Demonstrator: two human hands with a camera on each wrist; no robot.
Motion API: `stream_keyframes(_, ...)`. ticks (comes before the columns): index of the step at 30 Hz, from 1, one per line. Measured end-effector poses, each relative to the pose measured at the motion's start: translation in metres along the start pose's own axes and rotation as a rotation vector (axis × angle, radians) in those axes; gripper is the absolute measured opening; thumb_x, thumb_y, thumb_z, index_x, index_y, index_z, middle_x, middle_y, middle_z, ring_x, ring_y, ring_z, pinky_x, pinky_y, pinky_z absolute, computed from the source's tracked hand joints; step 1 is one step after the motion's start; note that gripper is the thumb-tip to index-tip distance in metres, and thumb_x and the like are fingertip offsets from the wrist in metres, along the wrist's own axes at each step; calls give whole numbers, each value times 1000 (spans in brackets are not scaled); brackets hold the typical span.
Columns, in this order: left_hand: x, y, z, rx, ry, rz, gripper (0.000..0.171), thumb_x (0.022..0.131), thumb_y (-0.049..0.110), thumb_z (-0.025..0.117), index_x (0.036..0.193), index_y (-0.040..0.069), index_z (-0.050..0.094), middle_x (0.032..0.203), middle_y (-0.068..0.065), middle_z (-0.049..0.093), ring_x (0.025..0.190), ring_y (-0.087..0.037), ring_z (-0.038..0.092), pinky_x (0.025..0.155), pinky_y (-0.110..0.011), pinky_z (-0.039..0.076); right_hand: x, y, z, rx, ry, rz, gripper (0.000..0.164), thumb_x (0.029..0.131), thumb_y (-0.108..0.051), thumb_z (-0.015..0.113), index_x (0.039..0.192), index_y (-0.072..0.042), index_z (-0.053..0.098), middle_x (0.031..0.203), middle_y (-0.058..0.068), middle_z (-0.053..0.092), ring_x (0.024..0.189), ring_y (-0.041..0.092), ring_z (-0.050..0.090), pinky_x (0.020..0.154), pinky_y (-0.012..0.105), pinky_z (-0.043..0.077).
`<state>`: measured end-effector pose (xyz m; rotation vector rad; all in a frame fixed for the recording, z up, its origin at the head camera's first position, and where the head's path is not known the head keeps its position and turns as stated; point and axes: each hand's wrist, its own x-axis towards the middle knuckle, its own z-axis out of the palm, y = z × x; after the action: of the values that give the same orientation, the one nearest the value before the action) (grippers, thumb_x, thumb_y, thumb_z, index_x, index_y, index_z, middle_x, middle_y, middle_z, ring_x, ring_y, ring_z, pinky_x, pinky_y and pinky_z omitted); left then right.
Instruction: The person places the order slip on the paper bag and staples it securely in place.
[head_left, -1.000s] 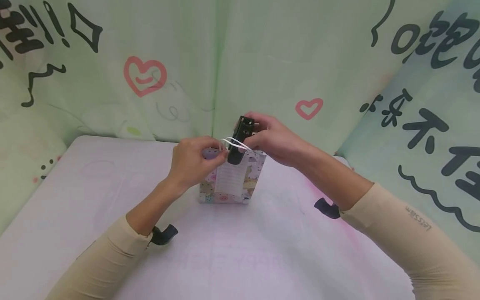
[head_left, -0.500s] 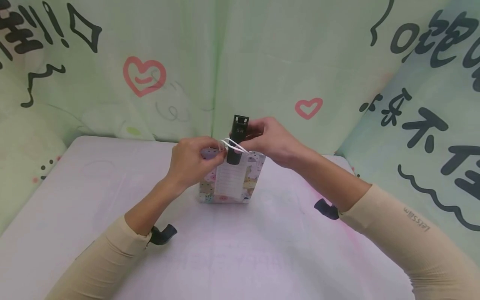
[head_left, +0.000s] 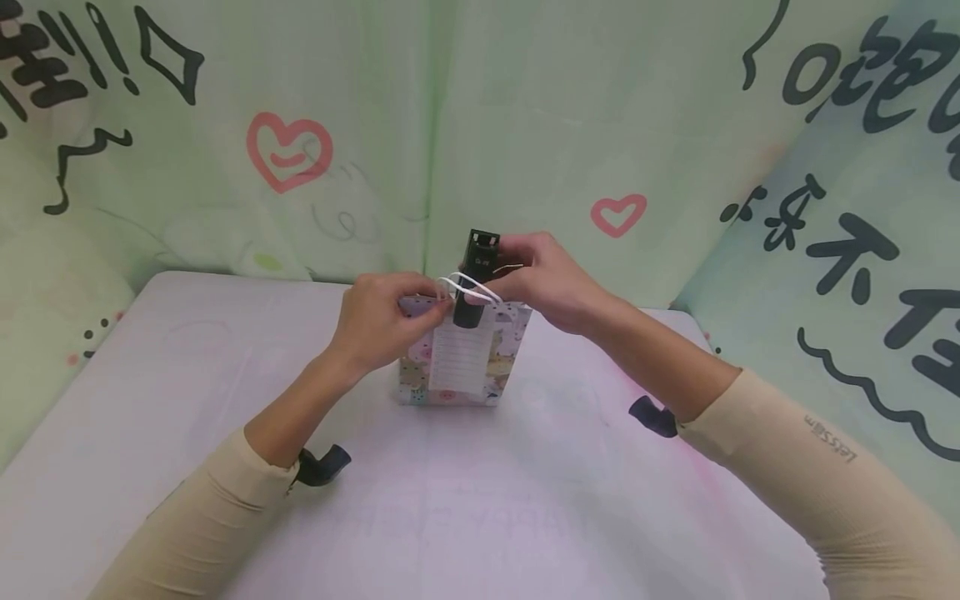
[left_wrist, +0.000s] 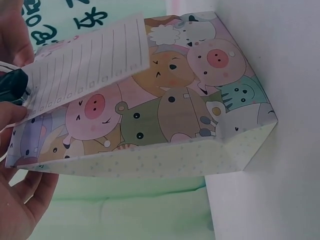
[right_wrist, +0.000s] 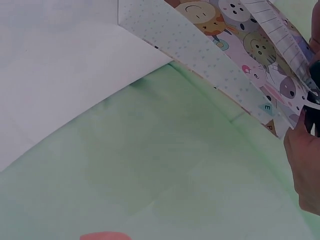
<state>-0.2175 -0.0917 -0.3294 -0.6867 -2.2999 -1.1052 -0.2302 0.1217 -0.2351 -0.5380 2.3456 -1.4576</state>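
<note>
A small paper gift bag (head_left: 512, 354) printed with cartoon animals stands upright on the table. A lined paper slip (head_left: 459, 367) lies against its front, its lower end lifted off the bag in the left wrist view. My left hand (head_left: 378, 321) pinches the bag's top edge at the left. My right hand (head_left: 551, 279) grips a black stapler (head_left: 480, 252), held upright over the top edge of slip and bag. White cord handles (head_left: 480, 292) loop across the stapler's front. In the left wrist view, the stapler's nose (left_wrist: 14, 86) sits at the slip's top end.
The bag stands near the back of a white-covered table (head_left: 450, 508). Behind it hangs a pale green curtain (head_left: 525, 125) with red hearts and black lettering. Black wrist mounts (head_left: 322, 465) stick out from the beige sleeves (head_left: 195, 517).
The stapler has turned from a slight tilt to more upright, with its top end shifting a little left. The left hand and bag have hardly moved.
</note>
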Motion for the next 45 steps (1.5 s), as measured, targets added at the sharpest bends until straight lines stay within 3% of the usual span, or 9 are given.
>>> stream_keyframes(3,0,0,-1,0,-13,-9,13,85,30,71,90,19,76,85,6,73,57,-5,57,48,-27,42,1,1,0,-35,2,-15,30,83,-10,71,112,-7,66,104,13,66,96,30,60,86,43,46)
stream_keyframes(9,-1,1,-3,-16,-52,-48,16,86,30,71,94,17,76,88,4,73,68,-8,64,56,-26,50,5,4,1,-215,20,-89,27,84,-16,74,108,-8,66,101,7,68,93,22,64,87,39,49)
stream_keyframes(12,-1,0,-4,-32,-63,-59,16,86,29,72,94,17,76,88,4,73,69,-8,65,57,-26,52,6,6,1,-242,14,-109,30,82,-15,75,110,-7,65,103,6,67,93,20,66,87,40,51)
stream_keyframes(22,1,-1,-3,-49,-45,-32,13,86,30,72,91,19,76,84,7,73,64,-5,64,53,-27,48,8,9,-3,-201,-6,-182,34,79,-7,76,110,-4,64,104,8,66,99,22,66,91,40,50)
stream_keyframes(31,0,0,-1,-49,-38,-23,12,85,29,73,91,18,76,82,7,73,58,-4,58,50,-27,46,9,9,0,-98,-16,-114,40,75,-10,79,110,-5,60,101,12,64,94,26,65,82,41,53)
stream_keyframes(36,0,-1,-1,-45,-30,-16,13,85,29,72,91,17,76,83,6,73,59,-5,60,50,-26,46,11,8,0,-30,-49,-128,37,75,-5,79,106,-3,58,97,16,63,90,29,66,81,42,53)
stream_keyframes(45,1,-1,-2,-49,-42,-20,14,86,28,72,93,17,76,85,5,73,56,-6,56,49,-27,45,10,6,-2,-64,-58,-123,43,74,-12,82,111,-5,60,104,13,63,97,26,66,84,42,53)
